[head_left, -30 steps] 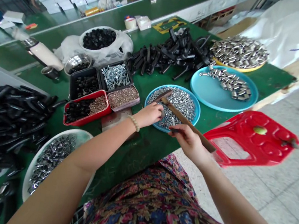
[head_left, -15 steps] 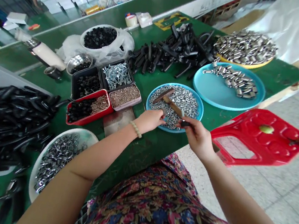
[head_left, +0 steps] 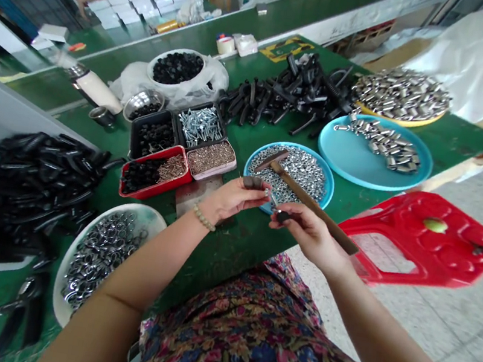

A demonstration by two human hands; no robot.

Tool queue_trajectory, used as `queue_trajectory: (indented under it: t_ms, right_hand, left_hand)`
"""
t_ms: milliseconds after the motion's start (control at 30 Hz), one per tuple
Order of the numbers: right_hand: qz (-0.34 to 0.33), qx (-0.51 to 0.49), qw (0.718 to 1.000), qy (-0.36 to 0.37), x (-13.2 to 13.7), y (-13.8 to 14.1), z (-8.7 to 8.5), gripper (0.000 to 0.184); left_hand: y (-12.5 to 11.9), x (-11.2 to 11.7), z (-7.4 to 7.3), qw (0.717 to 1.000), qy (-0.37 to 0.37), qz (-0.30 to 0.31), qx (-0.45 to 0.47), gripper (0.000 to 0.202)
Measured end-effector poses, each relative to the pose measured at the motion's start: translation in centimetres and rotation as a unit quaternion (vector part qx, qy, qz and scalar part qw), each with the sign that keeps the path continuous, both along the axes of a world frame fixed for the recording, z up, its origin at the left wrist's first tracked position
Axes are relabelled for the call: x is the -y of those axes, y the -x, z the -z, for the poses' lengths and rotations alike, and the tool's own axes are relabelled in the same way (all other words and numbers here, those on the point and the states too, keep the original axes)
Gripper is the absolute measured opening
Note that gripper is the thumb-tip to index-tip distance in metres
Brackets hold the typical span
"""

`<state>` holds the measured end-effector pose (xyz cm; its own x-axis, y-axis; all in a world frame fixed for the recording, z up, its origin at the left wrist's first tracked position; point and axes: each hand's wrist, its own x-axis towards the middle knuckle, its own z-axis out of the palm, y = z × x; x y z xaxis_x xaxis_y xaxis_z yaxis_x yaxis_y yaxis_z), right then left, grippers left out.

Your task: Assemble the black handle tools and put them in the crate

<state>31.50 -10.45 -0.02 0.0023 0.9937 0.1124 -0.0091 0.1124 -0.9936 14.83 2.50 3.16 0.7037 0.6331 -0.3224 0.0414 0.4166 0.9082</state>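
My left hand (head_left: 232, 198) is raised just in front of a small blue plate (head_left: 327, 185) heaped with silver nuts, its fingers pinched on a small metal nut. My right hand (head_left: 307, 231) is closed on a small dark part with a thin screw tip, held against the left fingertips. A hammer (head_left: 303, 194) with a wooden handle lies across the blue plate, its handle passing behind my right hand. Both hands meet above the green table's front edge (head_left: 235, 247).
A larger blue plate (head_left: 355, 159) and a yellow plate (head_left: 402, 93) hold metal sleeves. Black handles (head_left: 283, 93) are piled at the back and at left (head_left: 25, 183). Small trays (head_left: 173, 146) hold screws and black parts. A white bowl (head_left: 97, 253) holds rings. A red stool (head_left: 424, 240) stands at right.
My left hand has lifted off the nut plate and drawn back with a nut. My right hand has moved in to meet it. The view shifted slightly.
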Motion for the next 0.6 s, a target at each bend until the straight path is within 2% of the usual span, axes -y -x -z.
queue_trajectory:
  t_ms: [33,100,167,233,300,333,400,433,500,600]
  right_hand:
    - [-0.018,-0.013,1.0,0.0,-0.2,0.4,-0.3,0.021]
    - [-0.055,-0.014,0.998,-0.002,-0.8,1.1,-1.0,0.02]
    - [-0.109,0.04,0.993,-0.004,-1.2,1.4,-1.9,0.021]
    - [-0.168,0.124,0.978,-0.004,-1.7,1.8,-2.8,0.023]
    - [-0.2,0.155,0.967,0.002,-2.1,2.6,-3.4,0.023]
    - [-0.197,0.124,0.973,0.007,-2.4,3.3,-3.4,0.021]
    - [-0.168,-0.011,0.985,0.028,-3.0,5.0,-3.2,0.016]
    - [-0.152,-0.09,0.983,0.044,-3.3,6.0,-3.0,0.015]
    - [-0.14,-0.211,0.964,0.078,-3.9,8.0,-2.6,0.019]
    - [-0.162,-0.252,0.947,0.113,-4.8,10.2,-2.3,0.023]
  left_hand:
    - [0.9,0.3,-0.2,0.998,0.054,-0.023,0.031,0.019]
    - [2.5,0.6,-0.4,0.992,0.105,-0.046,0.047,0.02]
    - [4.0,0.7,-0.7,0.993,0.114,-0.023,0.015,0.022]
    - [5.6,0.5,-1.2,0.995,0.091,0.03,-0.026,0.022]
    - [7.1,0.6,-2.0,0.997,0.025,0.064,-0.035,0.02]
    - [7.8,0.8,-2.5,0.998,-0.024,0.061,-0.026,0.018]
    - [9.1,1.4,-3.6,0.989,-0.146,0.025,-0.007,0.01]
    - [9.6,1.7,-4.0,0.977,-0.212,0.0,-0.007,0.004]
    - [10.7,2.4,-4.6,0.941,-0.332,-0.057,-0.037,0.011]
    - [12.5,3.1,-4.8,0.877,-0.441,-0.15,-0.12,0.026]
